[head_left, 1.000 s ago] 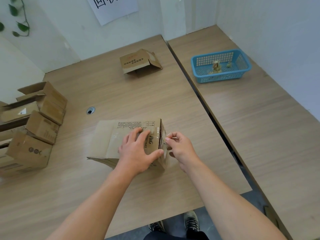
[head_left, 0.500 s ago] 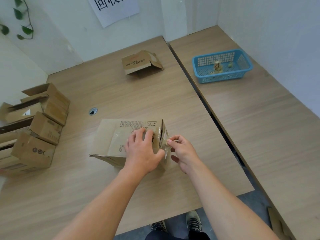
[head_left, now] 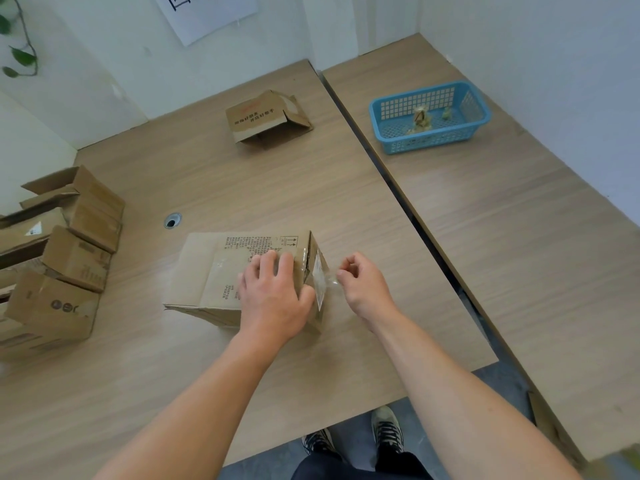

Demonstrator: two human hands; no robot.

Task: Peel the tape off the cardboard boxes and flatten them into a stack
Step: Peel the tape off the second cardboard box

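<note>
1. box (head_left: 221, 271): lies on its side, near middle of the table (head_left: 242, 188), left flaps open.
2. tape (head_left: 328, 281): clear strip; i see it stretched off the box's right end.
3. left hand (head_left: 273, 296): palm down on the box top, fingers fairly straight, pressing.
4. right hand (head_left: 363, 285): fingers curled, pinching the tape's free end.
5. far side: second box (head_left: 259, 119); left: box pile (head_left: 69, 251); right: blue basket (head_left: 429, 140).

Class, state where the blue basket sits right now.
The blue basket sits on the right-hand table, upper right of the head view, near the wall.
</note>
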